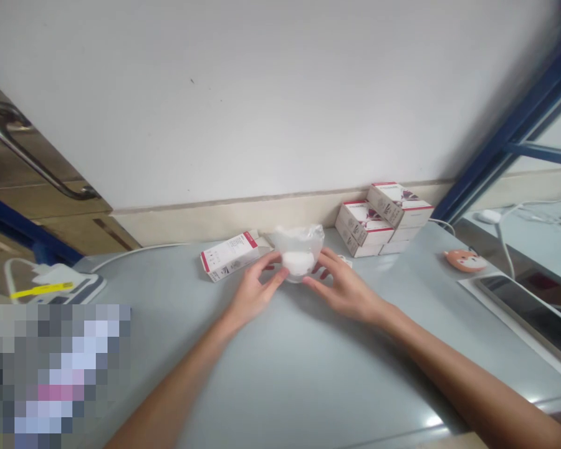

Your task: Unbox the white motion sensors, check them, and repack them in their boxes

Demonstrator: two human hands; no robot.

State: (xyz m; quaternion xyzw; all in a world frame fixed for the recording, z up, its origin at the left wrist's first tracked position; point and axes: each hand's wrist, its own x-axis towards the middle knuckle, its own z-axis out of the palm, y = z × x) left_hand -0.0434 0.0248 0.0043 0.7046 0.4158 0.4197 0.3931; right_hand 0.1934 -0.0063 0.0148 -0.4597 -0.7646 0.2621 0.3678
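Between my two hands is a rounded white object in a clear plastic bag [298, 263], just above or on the grey table; its exact kind I cannot make out. My left hand [257, 287] grips its left side with thumb and fingers. From the right, my right hand [343, 284] pinches the other side. Behind my left hand lies a white and red carton [230, 254] on its side, its right end seemingly open. Something white and red shows partly behind my right fingers, mostly hidden.
Several white and red boxes [386, 218] are stacked against the wall at the right back. An orange animal-faced object [466, 260] and a dark phone [535, 315] on white lie further right. A power strip [70, 284] with a plugged-in cable sits at the left edge.
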